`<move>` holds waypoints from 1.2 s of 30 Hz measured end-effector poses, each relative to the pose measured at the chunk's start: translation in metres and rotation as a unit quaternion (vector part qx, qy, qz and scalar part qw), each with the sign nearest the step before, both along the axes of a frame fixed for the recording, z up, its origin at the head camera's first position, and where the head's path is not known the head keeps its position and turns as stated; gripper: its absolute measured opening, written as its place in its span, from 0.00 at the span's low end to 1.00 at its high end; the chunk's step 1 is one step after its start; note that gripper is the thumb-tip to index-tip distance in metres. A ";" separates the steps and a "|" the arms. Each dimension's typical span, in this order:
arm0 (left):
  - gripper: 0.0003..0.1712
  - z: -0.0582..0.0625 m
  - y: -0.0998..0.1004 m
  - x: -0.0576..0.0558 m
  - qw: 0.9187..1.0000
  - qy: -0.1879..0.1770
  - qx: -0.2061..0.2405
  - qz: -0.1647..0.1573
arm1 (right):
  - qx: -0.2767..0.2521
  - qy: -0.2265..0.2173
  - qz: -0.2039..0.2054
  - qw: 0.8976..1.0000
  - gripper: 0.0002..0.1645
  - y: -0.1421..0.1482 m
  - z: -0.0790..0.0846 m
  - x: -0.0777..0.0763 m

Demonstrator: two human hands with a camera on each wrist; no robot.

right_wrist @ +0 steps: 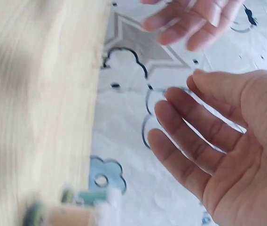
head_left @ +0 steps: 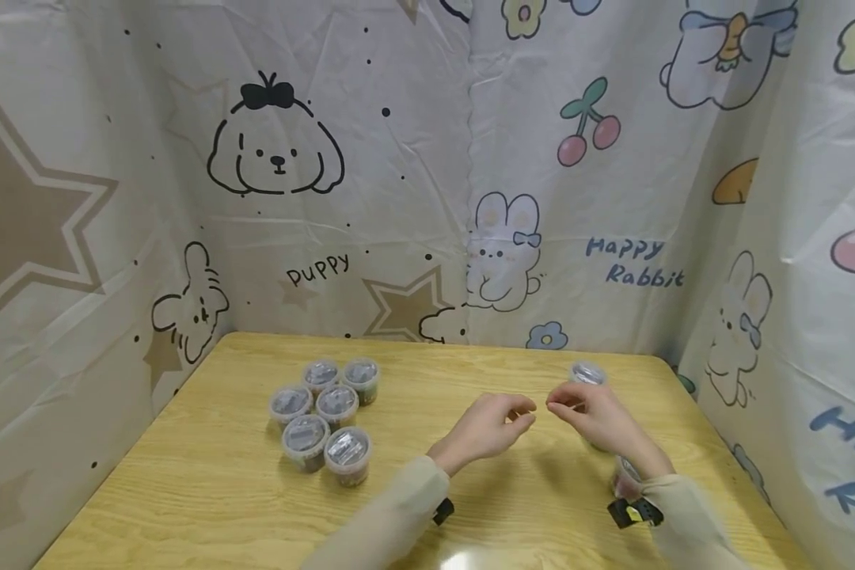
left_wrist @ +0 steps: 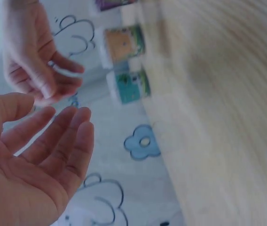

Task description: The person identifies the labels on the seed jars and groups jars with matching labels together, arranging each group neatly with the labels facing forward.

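Observation:
My left hand [head_left: 480, 430] hovers over the middle of the table, fingers loosely bent and nothing in them. Facing it, fingertips a short gap away, is my right hand [head_left: 598, 416], also relaxed and holding nothing. Small round tubs with clear lids stand near the right hand: one [head_left: 587, 373] behind it, another [head_left: 626, 480] partly under the forearm. In the left wrist view they show a teal label [left_wrist: 131, 88], an orange label [left_wrist: 123, 44] and a purple side [left_wrist: 111, 4]. The right wrist view catches the orange-labelled tub [right_wrist: 70, 215] blurred at its bottom edge.
Several similar lidded tubs [head_left: 337, 405] stand in a close cluster on the left of the wooden table [head_left: 207, 491]. A printed cloth curtain [head_left: 413, 214] hangs behind the table and along both sides. Each sleeve has a dark wrist device [head_left: 634, 513] at its cuff.

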State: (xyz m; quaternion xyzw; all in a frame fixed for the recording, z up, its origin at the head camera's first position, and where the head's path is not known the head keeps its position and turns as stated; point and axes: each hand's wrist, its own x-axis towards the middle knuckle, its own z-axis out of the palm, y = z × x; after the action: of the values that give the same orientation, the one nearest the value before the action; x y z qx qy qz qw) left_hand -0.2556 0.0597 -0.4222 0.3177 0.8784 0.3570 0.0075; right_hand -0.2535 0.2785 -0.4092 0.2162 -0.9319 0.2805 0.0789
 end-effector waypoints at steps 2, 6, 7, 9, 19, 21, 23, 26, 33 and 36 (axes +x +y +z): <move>0.16 0.002 -0.010 -0.001 1.000 0.004 0.008 0.015 | -0.003 0.001 0.006 1.000 0.03 -0.008 -0.005 -0.003; 0.14 0.005 -0.028 -0.004 0.999 0.022 0.017 0.032 | -0.015 -0.003 0.012 1.000 0.03 -0.022 -0.012 -0.008; 0.14 0.006 -0.032 -0.005 0.999 0.024 0.017 0.035 | -0.019 -0.004 0.011 1.000 0.03 -0.025 -0.013 -0.010; 0.14 0.008 -0.041 -0.006 0.999 0.022 0.017 0.040 | -0.025 -0.002 0.005 1.000 0.03 -0.032 -0.015 -0.012; 0.12 0.016 -0.078 -0.012 0.998 -0.015 -0.009 0.061 | -0.031 0.021 -0.003 0.999 0.03 -0.068 -0.023 -0.018; 0.11 0.017 -0.085 -0.013 0.998 -0.018 -0.015 0.059 | -0.030 0.021 0.002 0.999 0.03 -0.076 -0.025 -0.019; 0.11 0.019 -0.091 -0.014 0.998 -0.021 -0.022 0.061 | -0.028 0.026 0.009 0.999 0.03 -0.083 -0.027 -0.019; 0.10 0.024 -0.100 -0.013 0.998 -0.014 -0.032 0.060 | -0.023 0.035 0.017 0.999 0.03 -0.092 -0.030 -0.020; 0.09 0.037 -0.118 -0.008 0.996 0.005 -0.054 0.065 | -0.015 0.052 0.036 0.998 0.03 -0.110 -0.030 -0.024; 0.09 0.037 -0.127 -0.007 0.996 0.016 -0.058 0.065 | -0.018 0.051 0.040 0.998 0.02 -0.117 -0.029 -0.025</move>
State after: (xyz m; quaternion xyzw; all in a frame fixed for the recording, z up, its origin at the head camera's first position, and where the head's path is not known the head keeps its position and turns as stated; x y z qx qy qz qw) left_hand -0.2629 -0.0676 -0.3855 0.2648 0.9163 0.3004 -0.0112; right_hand -0.2782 0.1611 -0.4384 0.2660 -0.9121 0.2885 0.1187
